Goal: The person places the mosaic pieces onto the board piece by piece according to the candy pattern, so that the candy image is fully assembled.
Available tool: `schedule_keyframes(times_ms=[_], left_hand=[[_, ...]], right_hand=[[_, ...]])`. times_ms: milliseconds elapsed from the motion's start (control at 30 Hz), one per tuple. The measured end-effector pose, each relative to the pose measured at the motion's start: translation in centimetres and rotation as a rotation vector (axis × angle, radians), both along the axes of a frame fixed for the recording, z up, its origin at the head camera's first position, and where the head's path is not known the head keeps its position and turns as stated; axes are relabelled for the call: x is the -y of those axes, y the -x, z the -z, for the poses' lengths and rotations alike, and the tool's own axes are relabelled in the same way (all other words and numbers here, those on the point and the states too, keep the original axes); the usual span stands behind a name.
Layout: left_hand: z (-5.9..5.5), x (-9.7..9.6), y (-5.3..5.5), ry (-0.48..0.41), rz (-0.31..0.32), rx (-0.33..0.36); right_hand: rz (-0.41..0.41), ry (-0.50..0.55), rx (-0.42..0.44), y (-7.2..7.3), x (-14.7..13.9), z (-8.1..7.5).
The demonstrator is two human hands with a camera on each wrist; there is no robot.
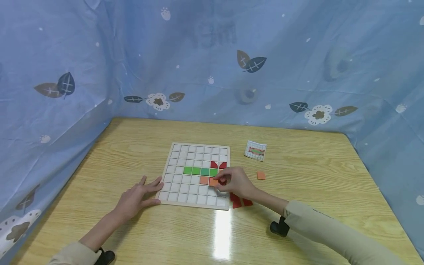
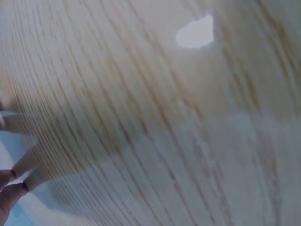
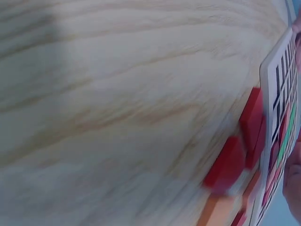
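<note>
A white gridded board with a pale wooden rim lies on the table. Thumb and index finger of my right hand pinch an orange square tile at the board's right side. Left of it, another orange tile sits in a cell. Above runs a row of green tiles, one of them more teal. Two red curved pieces lie in cells above the row's right end. My left hand touches the board's left edge with spread fingers, seen partly at the left wrist view's edge.
Red pieces lie beside the board's lower right edge, under my right wrist; the right wrist view shows red blocks there. A loose orange tile and a pattern card lie to the right. A blue curtain surrounds the table.
</note>
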State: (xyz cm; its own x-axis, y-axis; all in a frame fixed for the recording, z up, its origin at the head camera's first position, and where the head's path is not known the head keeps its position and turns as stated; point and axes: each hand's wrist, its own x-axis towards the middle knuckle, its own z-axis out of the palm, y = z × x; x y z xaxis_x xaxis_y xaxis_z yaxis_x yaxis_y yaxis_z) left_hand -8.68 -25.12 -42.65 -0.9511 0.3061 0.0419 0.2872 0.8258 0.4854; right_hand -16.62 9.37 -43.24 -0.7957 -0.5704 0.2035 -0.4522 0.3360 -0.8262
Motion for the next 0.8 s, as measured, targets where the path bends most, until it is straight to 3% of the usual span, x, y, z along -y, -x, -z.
schedule_keyframes(times_ms=[167,400,633,800], left_hand=[[0.1,0.0,0.1,0.002,0.001,-0.004],[0.1,0.0,0.0,0.014,-0.004,0.001],[0.1,-0.1,0.1,0.032,-0.005,-0.004],[0.1,0.0,0.1,0.037,-0.006,0.000]], right_hand=[[0.005,-0.009,-0.039,0.4,2.4,0.0],[0.027,-0.041,-0.020,0.5,5.0,-0.1],[0.054,-0.068,-0.141,0.5,6.3,0.2],[0.042,-0.072,-0.175,0.5,6.8,0.2]])
